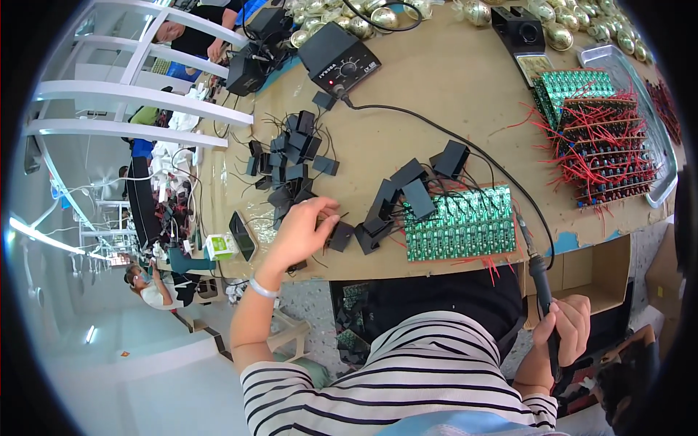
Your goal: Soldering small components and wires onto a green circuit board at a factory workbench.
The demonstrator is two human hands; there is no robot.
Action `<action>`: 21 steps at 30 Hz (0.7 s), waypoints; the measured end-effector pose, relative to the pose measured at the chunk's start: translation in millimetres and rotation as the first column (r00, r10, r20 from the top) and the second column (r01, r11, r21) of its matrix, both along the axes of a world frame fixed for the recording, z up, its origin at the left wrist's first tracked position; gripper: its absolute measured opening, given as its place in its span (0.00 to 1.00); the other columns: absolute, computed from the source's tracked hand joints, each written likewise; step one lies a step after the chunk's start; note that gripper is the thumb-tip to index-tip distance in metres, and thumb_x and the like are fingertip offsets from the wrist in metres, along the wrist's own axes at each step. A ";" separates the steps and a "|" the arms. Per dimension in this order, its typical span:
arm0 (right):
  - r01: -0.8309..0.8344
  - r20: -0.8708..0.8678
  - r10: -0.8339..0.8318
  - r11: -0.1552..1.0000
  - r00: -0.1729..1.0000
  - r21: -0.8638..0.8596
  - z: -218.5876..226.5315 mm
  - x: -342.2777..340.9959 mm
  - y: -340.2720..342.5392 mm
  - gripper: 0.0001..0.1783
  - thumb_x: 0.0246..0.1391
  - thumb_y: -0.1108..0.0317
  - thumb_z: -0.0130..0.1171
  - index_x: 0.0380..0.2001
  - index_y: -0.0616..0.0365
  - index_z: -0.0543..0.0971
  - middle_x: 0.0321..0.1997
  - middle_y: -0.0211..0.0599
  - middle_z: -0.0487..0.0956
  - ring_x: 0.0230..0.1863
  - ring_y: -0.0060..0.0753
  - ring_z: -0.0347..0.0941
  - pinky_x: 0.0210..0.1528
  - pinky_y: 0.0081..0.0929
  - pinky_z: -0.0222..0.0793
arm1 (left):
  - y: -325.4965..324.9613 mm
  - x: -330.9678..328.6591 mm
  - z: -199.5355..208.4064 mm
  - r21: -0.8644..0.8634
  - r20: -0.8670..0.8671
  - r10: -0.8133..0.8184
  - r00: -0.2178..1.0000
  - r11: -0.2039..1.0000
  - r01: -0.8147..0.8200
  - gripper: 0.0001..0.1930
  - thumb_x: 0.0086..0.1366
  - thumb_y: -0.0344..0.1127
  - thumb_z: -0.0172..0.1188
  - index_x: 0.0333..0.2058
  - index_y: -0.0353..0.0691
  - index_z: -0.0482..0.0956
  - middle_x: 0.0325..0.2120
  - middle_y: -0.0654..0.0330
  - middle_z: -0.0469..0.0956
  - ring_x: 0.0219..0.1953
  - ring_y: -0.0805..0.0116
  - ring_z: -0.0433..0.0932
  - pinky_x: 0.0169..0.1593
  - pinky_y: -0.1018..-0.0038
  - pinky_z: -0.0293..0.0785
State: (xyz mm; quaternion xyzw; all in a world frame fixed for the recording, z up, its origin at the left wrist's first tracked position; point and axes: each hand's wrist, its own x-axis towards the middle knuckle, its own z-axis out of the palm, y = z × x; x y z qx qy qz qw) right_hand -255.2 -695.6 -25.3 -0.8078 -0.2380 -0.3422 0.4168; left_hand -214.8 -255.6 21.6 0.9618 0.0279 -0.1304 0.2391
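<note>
My right hand [571, 328] grips a soldering iron [539, 272] by its dark handle, its tip pointing up beside the right edge of a green circuit board panel [462, 225]. Several small black boxes with thin wires, such as this black box [418, 198], sit along the panel's left and upper edges. My left hand [309, 227] is over the table with its fingers curled and thumb and forefinger close together. Just below its fingertips lies a loose black box [340, 236]. Whatever is between the fingers is too small to make out.
A heap of wired black boxes [294, 149] lies beyond my left hand. The soldering station [339, 58] stands at the back, its cable crossing the table. Stacked boards with red wires [603, 145], a metal tray [658, 174] and an iron stand [518, 33] are on the right.
</note>
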 end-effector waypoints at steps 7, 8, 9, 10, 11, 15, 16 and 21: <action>0.031 -0.002 -0.031 1.000 1.000 0.002 4.0 -6.3 0.4 0.04 0.58 0.78 0.59 0.30 0.66 0.75 0.27 0.42 0.77 0.24 0.42 0.73 0.27 0.37 0.70 | 9.1 -3.2 5.9 0.000 -0.107 -0.171 0.979 0.985 0.172 0.07 0.64 0.27 0.64 0.40 0.32 0.83 0.33 0.53 0.81 0.34 0.61 0.84 0.41 0.69 0.79; 0.047 0.001 -0.047 0.999 0.999 0.004 1.8 -7.5 -0.7 0.04 0.58 0.76 0.60 0.31 0.65 0.75 0.28 0.40 0.78 0.24 0.41 0.75 0.27 0.36 0.71 | 7.9 -8.0 5.3 -0.045 -0.085 -0.134 0.987 0.990 0.131 0.07 0.61 0.26 0.65 0.38 0.33 0.83 0.32 0.54 0.78 0.36 0.59 0.82 0.41 0.69 0.78; 0.040 0.008 -0.040 0.999 0.999 0.004 0.4 -7.5 -0.7 0.04 0.58 0.76 0.60 0.31 0.65 0.75 0.28 0.40 0.78 0.24 0.41 0.75 0.27 0.36 0.71 | 6.0 -10.2 4.4 -0.044 -0.078 -0.127 0.989 0.991 0.124 0.07 0.61 0.26 0.65 0.38 0.33 0.83 0.32 0.54 0.78 0.36 0.59 0.82 0.41 0.69 0.78; 0.040 0.007 -0.040 0.999 0.999 -0.007 1.9 -7.2 -0.3 0.04 0.57 0.76 0.60 0.31 0.65 0.75 0.28 0.40 0.78 0.24 0.41 0.74 0.27 0.36 0.71 | 2.1 -11.7 4.7 0.036 0.004 -0.129 0.992 0.991 0.129 0.07 0.61 0.26 0.65 0.38 0.33 0.82 0.33 0.54 0.78 0.37 0.58 0.81 0.42 0.68 0.77; 0.041 0.005 -0.041 0.999 0.999 -0.019 4.1 -7.5 -0.2 0.04 0.57 0.77 0.61 0.31 0.65 0.75 0.28 0.40 0.78 0.24 0.41 0.74 0.27 0.37 0.70 | -1.9 -13.7 4.3 0.115 0.085 -0.138 0.987 0.985 0.127 0.07 0.60 0.26 0.65 0.37 0.33 0.82 0.34 0.54 0.77 0.39 0.57 0.80 0.42 0.66 0.76; 0.037 0.016 -0.036 0.998 0.999 -0.048 10.8 -2.8 3.7 0.04 0.56 0.78 0.61 0.31 0.65 0.75 0.28 0.41 0.78 0.24 0.42 0.74 0.27 0.36 0.70 | 2.8 -14.9 -13.2 0.125 0.397 -0.140 0.907 0.987 0.098 0.05 0.62 0.26 0.63 0.36 0.34 0.78 0.36 0.51 0.75 0.42 0.51 0.76 0.46 0.62 0.73; 0.053 0.022 -0.052 0.998 0.998 -0.045 13.7 -5.1 4.3 0.04 0.56 0.78 0.62 0.31 0.65 0.76 0.28 0.41 0.78 0.24 0.42 0.74 0.28 0.36 0.70 | 0.1 -14.8 -11.6 -0.005 0.425 0.013 0.905 1.000 -0.012 0.04 0.66 0.27 0.60 0.37 0.34 0.76 0.37 0.53 0.75 0.45 0.53 0.77 0.47 0.63 0.73; 0.079 0.020 -0.079 0.997 0.997 -0.004 16.9 4.4 16.9 0.04 0.52 0.79 0.64 0.29 0.63 0.78 0.26 0.40 0.80 0.23 0.40 0.73 0.26 0.34 0.69 | -15.9 14.6 10.0 -0.899 0.299 0.536 0.790 0.436 0.045 0.05 0.77 0.32 0.52 0.47 0.40 0.69 0.29 0.66 0.68 0.26 0.78 0.63 0.40 0.76 0.73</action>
